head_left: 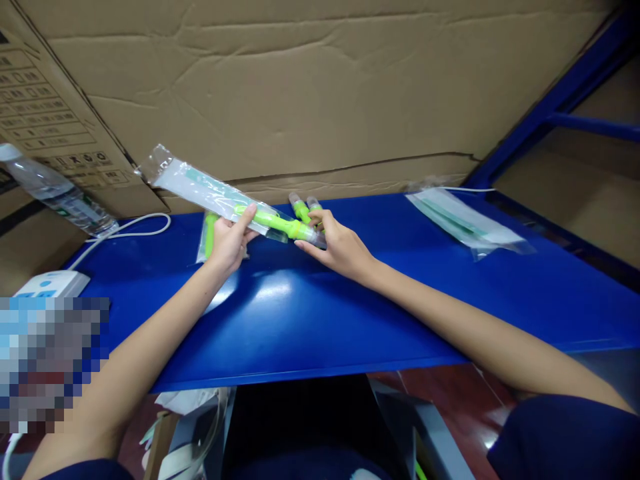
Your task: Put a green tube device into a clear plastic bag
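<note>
My left hand is closed around a long clear plastic bag with a pale, mint-striped strip inside, the thumb pressing from above. A bright green stick with a clear cap lies along the bag's near end, its capped end sticking out to the right. Whether the stick is inside the bag or on top of it I cannot tell. My right hand pinches the clear cap between thumb and fingers. Just behind that hand lie other green sticks with clear caps. Another bagged green piece shows behind my left hand.
A second clear bag with a mint-striped strip lies to the right on the blue table. At left are a water bottle, a white cable and a power strip. A cardboard wall borders the back.
</note>
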Demonstrator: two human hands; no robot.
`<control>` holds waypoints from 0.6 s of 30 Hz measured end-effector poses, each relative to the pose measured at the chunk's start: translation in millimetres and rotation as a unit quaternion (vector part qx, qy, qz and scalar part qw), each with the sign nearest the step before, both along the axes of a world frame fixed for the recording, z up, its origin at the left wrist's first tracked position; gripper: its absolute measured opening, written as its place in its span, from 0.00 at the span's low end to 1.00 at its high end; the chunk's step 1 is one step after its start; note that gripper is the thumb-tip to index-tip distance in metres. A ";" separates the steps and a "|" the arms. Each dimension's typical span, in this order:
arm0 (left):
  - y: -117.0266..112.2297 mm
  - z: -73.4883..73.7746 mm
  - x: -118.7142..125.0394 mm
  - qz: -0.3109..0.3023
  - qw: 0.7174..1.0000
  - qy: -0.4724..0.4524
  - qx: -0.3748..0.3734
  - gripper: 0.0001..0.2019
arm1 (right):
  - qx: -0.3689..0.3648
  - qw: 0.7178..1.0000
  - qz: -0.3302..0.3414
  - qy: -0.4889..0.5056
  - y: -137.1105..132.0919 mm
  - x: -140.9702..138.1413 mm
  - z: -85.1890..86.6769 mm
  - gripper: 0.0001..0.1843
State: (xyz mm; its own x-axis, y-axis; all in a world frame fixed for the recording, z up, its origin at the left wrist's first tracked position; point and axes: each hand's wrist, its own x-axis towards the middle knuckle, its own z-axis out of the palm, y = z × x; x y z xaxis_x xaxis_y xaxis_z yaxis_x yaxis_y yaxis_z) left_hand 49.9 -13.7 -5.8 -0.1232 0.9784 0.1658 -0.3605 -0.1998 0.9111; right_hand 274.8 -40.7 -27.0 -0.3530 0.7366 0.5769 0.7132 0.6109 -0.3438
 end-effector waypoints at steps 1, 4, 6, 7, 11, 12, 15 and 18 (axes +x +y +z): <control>2.7 0.3 -2.3 0.010 1.000 -0.009 -0.001 0.20 | 0.005 1.000 0.004 0.004 0.9 0.8 -0.3 0.25; 8.4 -0.1 -6.6 0.015 1.000 -0.026 0.000 0.19 | 0.019 0.999 0.025 0.025 4.4 2.4 -2.5 0.18; 9.2 -0.7 -7.1 0.006 1.000 -0.025 0.008 0.20 | 0.020 0.998 0.042 0.048 5.9 2.6 -3.2 0.16; 8.6 -0.9 -6.7 0.000 1.000 -0.020 0.011 0.21 | 0.010 0.997 0.054 0.061 6.0 2.3 -3.1 0.15; 1.1 -1.3 -2.1 -0.042 0.999 0.026 0.012 0.23 | -0.102 0.983 0.112 0.104 2.3 -1.1 -1.0 0.14; -1.4 -1.5 -0.5 -0.058 0.998 0.038 0.008 0.24 | -0.121 0.979 0.121 0.109 0.8 -2.4 -0.7 0.15; -7.7 -2.2 3.4 -0.094 0.994 0.058 -0.006 0.24 | -0.133 0.975 0.123 0.125 -2.2 -6.3 -1.7 0.15; -9.0 -1.7 4.4 -0.095 0.994 0.054 -0.019 0.23 | -0.135 0.973 0.117 0.148 -1.1 -7.3 -4.4 0.14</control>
